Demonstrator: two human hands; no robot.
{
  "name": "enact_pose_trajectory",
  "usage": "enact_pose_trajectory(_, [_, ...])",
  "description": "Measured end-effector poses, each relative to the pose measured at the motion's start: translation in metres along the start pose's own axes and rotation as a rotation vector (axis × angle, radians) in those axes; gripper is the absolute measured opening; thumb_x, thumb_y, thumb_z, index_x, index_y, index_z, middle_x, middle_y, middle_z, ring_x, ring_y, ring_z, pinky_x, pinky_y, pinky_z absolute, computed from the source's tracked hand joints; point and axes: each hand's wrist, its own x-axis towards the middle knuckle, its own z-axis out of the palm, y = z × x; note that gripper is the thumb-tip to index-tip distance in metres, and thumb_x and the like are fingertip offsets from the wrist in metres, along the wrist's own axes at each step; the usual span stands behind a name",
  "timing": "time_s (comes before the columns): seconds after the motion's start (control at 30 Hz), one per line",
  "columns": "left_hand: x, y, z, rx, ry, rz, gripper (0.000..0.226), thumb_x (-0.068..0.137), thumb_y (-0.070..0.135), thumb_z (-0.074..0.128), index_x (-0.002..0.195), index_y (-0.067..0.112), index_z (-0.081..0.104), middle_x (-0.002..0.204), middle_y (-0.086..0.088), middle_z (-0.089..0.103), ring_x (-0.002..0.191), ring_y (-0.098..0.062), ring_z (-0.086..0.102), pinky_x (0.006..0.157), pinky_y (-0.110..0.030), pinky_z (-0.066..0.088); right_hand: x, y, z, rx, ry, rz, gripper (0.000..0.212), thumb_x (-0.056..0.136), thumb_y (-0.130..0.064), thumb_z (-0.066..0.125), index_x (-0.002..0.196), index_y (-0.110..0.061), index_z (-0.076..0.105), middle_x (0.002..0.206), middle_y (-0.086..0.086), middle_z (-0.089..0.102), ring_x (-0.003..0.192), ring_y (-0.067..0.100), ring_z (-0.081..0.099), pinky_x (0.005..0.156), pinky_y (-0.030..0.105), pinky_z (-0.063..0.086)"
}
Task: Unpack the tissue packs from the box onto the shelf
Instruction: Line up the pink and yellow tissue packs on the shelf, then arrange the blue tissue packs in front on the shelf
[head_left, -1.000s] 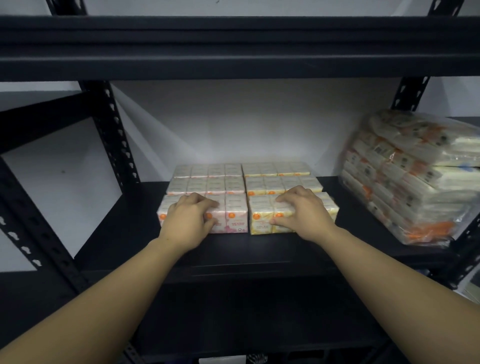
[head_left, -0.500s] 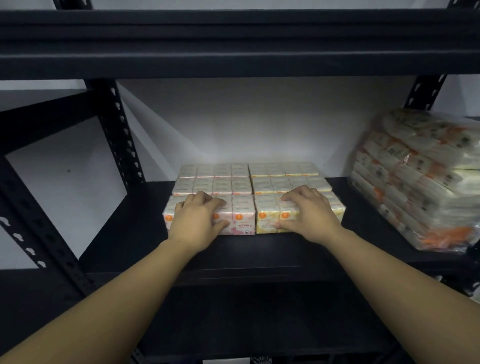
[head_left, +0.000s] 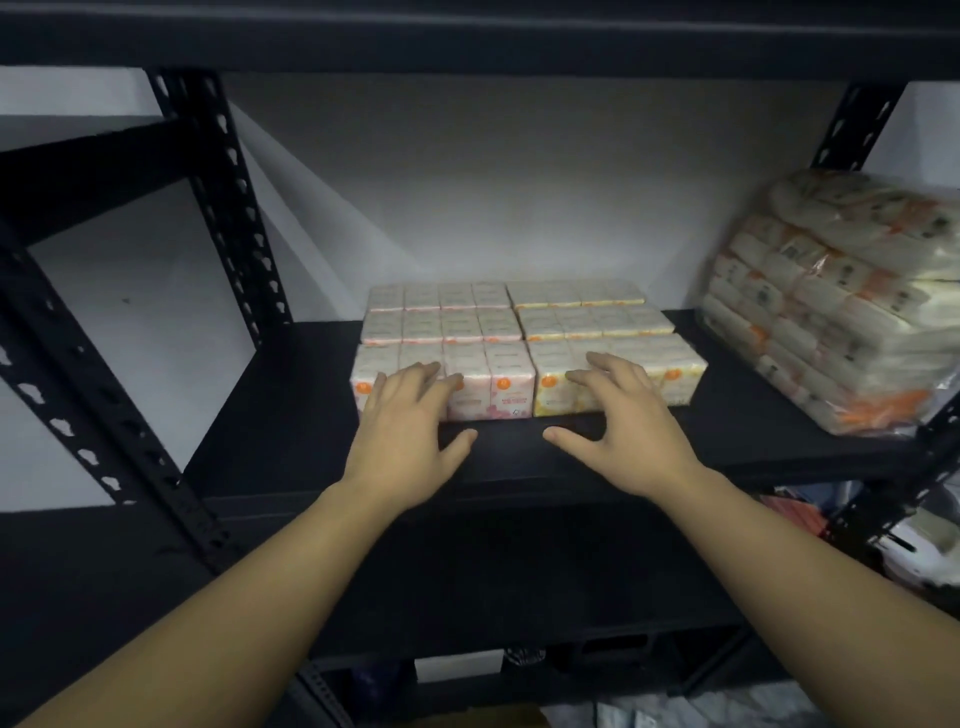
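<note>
Both hands out over the black shelf (head_left: 270, 415). Left hand (head_left: 410, 421) w/ fingers spread and loose, tips at the front edge of the pink tissue packs (head_left: 447, 345), gripping nothing. Right hand (head_left: 623, 421) same deal, fingers apart, tips at the front of the yellow tissue packs (head_left: 597, 327), thumb clear of them. Packs sit mid-shelf, three rows deep, pink block touching the yellow. Big plastic-wrapped bundle (head_left: 841, 306) far right, well apart.
</note>
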Motion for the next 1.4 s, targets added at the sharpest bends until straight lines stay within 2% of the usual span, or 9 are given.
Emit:
enact_pose_trajectory(0.1, [-0.034, -0.01, 0.005, -0.02, -0.044, 0.034, 0.069, 0.091, 0.051, 0.068, 0.151, 0.023, 0.05, 0.154, -0.001, 0.045, 0.143, -0.023, 0.038, 0.122, -0.048, 0.033, -0.03, -0.021, 0.02, -0.017, -0.008, -0.031, 0.072, 0.089, -0.066, 0.063, 0.149, -0.027, 0.051, 0.159, -0.005, 0.039, 0.15, 0.016, 0.028, 0.125, 0.045, 0.024])
enact_pose_trajectory(0.33, [-0.122, -0.024, 0.024, -0.032, -0.141, 0.031, 0.073, 0.098, 0.054, 0.058, 0.161, 0.026, 0.034, 0.172, -0.001, 0.018, 0.16, -0.017, 0.006, 0.129, -0.041, -0.002, -0.104, -0.046, 0.074, 0.033, -0.056, -0.01, 0.067, 0.095, -0.052, 0.066, 0.153, -0.024, 0.047, 0.168, -0.003, 0.029, 0.157, 0.016, 0.016, 0.129, 0.047, 0.014])
enact_pose_trajectory(0.47, [-0.171, -0.029, 0.048, -0.129, -0.161, -0.024, 0.07, 0.097, 0.047, 0.063, 0.158, 0.023, 0.04, 0.171, -0.001, 0.021, 0.159, -0.015, 0.008, 0.129, -0.046, 0.008, -0.144, -0.043, 0.106, 0.086, -0.096, 0.008, 0.068, 0.095, -0.051, 0.066, 0.153, -0.022, 0.047, 0.168, -0.002, 0.027, 0.157, 0.017, 0.02, 0.127, 0.044, 0.012])
enact_pose_trajectory(0.63, [-0.234, -0.034, 0.095, -0.116, -0.288, -0.181, 0.07, 0.098, 0.049, 0.063, 0.158, 0.021, 0.04, 0.168, -0.004, 0.03, 0.157, -0.022, 0.02, 0.129, -0.045, 0.014, -0.194, -0.027, 0.156, 0.152, -0.266, 0.076, 0.069, 0.094, -0.051, 0.068, 0.153, -0.021, 0.048, 0.164, 0.0, 0.037, 0.152, 0.02, 0.03, 0.123, 0.051, 0.029])
enact_pose_trajectory(0.83, [-0.321, -0.035, 0.167, -0.145, -0.4, -0.353, 0.069, 0.091, 0.044, 0.071, 0.152, 0.018, 0.05, 0.152, -0.007, 0.05, 0.139, -0.028, 0.045, 0.114, -0.048, 0.044, -0.273, 0.01, 0.228, 0.218, -0.43, 0.248, 0.075, 0.092, -0.067, 0.054, 0.151, -0.022, 0.051, 0.157, -0.003, 0.047, 0.145, 0.019, 0.039, 0.118, 0.046, 0.038])
enact_pose_trajectory(1.0, [-0.4, -0.042, 0.239, -0.183, -0.519, -0.555, 0.067, 0.089, 0.057, 0.056, 0.143, 0.017, 0.056, 0.136, -0.006, 0.059, 0.124, -0.03, 0.056, 0.105, -0.045, 0.049, -0.35, 0.042, 0.301, 0.237, -0.58, 0.414, 0.063, 0.096, -0.054, 0.063, 0.146, -0.016, 0.055, 0.144, 0.005, 0.058, 0.134, 0.026, 0.051, 0.112, 0.036, 0.039])
enact_pose_trajectory(1.1, [-0.441, -0.051, 0.284, -0.214, -0.586, -0.682, 0.063, 0.09, 0.05, 0.063, 0.143, 0.017, 0.055, 0.134, -0.008, 0.057, 0.123, -0.031, 0.054, 0.102, -0.042, 0.047, -0.389, 0.053, 0.349, 0.269, -0.675, 0.566, 0.06, 0.097, -0.045, 0.068, 0.149, -0.019, 0.051, 0.141, 0.002, 0.056, 0.132, 0.024, 0.051, 0.105, 0.028, 0.039])
enact_pose_trajectory(1.27, [-0.493, -0.09, 0.385, -0.279, -0.641, -0.953, 0.061, 0.092, 0.048, 0.07, 0.142, 0.017, 0.054, 0.135, -0.007, 0.055, 0.126, -0.028, 0.053, 0.103, -0.04, 0.044, -0.443, 0.077, 0.464, 0.285, -0.768, 0.756, 0.076, 0.081, -0.079, 0.053, 0.143, -0.033, 0.053, 0.131, -0.005, 0.066, 0.119, 0.021, 0.063, 0.1, 0.041, 0.054])
enact_pose_trajectory(1.4, [-0.535, -0.131, 0.478, -0.251, -0.767, -0.993, 0.067, 0.094, 0.052, 0.063, 0.15, 0.02, 0.046, 0.141, -0.01, 0.05, 0.133, -0.034, 0.047, 0.11, -0.047, 0.04, -0.464, 0.11, 0.562, 0.284, -0.788, 0.809, 0.077, 0.089, -0.061, 0.066, 0.153, -0.026, 0.042, 0.147, 0.006, 0.054, 0.134, 0.029, 0.051, 0.109, 0.047, 0.048])
